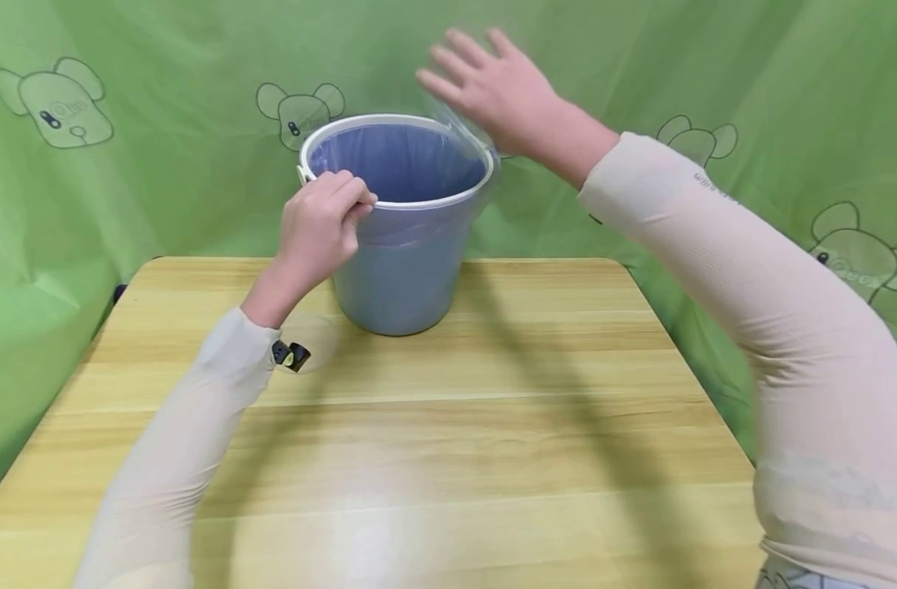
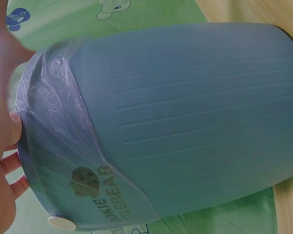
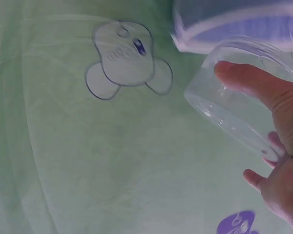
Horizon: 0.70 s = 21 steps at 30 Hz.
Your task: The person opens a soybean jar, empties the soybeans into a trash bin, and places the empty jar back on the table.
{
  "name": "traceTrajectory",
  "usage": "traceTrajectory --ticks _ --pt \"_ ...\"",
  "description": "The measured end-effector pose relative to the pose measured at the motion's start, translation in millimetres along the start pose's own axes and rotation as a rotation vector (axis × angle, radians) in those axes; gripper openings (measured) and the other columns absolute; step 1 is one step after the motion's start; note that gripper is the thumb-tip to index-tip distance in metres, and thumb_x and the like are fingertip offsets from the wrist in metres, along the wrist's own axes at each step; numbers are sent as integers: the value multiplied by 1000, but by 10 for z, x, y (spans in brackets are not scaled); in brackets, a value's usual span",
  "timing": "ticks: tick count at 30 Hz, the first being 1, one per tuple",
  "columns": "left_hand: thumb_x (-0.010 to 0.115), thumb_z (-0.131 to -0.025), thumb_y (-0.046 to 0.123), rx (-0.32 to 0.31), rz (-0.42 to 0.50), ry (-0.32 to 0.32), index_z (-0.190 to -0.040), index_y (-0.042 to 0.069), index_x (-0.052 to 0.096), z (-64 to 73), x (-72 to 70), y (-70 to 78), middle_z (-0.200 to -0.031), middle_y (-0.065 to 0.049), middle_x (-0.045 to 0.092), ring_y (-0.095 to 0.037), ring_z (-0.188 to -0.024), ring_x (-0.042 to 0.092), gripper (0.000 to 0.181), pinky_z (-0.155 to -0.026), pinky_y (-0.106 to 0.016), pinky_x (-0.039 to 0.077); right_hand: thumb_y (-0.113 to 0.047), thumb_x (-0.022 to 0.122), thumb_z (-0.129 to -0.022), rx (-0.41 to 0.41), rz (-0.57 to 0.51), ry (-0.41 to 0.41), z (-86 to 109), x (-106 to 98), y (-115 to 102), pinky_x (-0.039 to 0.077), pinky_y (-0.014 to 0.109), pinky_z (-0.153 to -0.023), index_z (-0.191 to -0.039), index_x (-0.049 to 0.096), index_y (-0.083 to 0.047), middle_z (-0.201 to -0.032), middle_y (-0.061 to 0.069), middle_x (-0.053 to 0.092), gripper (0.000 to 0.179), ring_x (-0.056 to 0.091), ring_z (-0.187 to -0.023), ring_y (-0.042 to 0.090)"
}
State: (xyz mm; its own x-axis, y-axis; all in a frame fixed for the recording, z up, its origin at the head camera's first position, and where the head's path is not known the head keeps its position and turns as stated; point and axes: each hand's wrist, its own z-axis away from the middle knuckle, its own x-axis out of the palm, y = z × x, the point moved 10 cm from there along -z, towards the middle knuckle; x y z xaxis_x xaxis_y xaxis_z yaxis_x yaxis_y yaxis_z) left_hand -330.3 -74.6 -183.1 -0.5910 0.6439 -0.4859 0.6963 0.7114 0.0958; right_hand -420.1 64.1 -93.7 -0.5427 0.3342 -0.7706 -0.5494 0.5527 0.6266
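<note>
A blue-grey trash can [image 1: 396, 278] with a white rim stands upright at the table's far edge. Its clear plastic liner [image 2: 58, 97] is folded over the rim, partly covering a printed bear logo. My left hand [image 1: 319, 217] grips the near left part of the rim, fingers curled over it. Above the can's right side is my right hand [image 1: 500, 90], fingers straight and spread, slightly blurred. Under it, a clear plastic tub [image 3: 210, 97] tilts beside the can's mouth; in the right wrist view my straight thumb [image 3: 254, 80] overlaps the tub.
The wood-grain table [image 1: 433, 458] runs from the can toward me. Green cloth [image 1: 198, 164] with mouse drawings hangs behind and along both sides. A small black device [image 1: 291, 357] is at my left wrist.
</note>
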Motion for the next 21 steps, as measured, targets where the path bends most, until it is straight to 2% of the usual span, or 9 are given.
traceTrajectory --ticks 2,7,14,18,21 --pt "63 -95 1 0 3 -6 -87 4 66 3 12 5 -84 -11 67 -31 -76 57 8 -67 -41 48 12 75 -70 -17 4 -50 0 76 -44 14 69 -122 -164 7 -10 -168 24 12 118 9 -156 46" --pt "63 -95 2 5 5 -11 -87 4 66 18 41 24 -83 -11 67 -32 -76 58 9 -67 -41 49 18 68 -72 35 22 -3 -7 9 47 14 68 -123 -164 5 -12 -169 23 11 116 6 -157 44" --pt "63 -95 2 1 18 0 -86 3 66 13 45 32 -83 -12 67 -31 -76 58 9 -67 -41 49 11 77 -68 -35 23 -44 43 143 -83 18 69 -122 -163 12 -9 -166 25 20 117 15 -155 46" --pt "63 -96 2 7 18 -6 -87 4 66 4 54 39 -84 -11 67 -32 -77 58 9 -68 -41 49 16 71 -69 41 -29 -39 55 62 79 11 68 -123 -164 7 -12 -169 23 13 118 7 -157 45" --pt "62 -96 3 10 12 -10 -87 4 66 3 60 37 -84 -11 67 -32 -77 58 10 -68 -42 49 13 74 -67 102 -108 38 98 -76 240 10 67 -125 -164 9 -14 -169 20 16 119 11 -156 43"
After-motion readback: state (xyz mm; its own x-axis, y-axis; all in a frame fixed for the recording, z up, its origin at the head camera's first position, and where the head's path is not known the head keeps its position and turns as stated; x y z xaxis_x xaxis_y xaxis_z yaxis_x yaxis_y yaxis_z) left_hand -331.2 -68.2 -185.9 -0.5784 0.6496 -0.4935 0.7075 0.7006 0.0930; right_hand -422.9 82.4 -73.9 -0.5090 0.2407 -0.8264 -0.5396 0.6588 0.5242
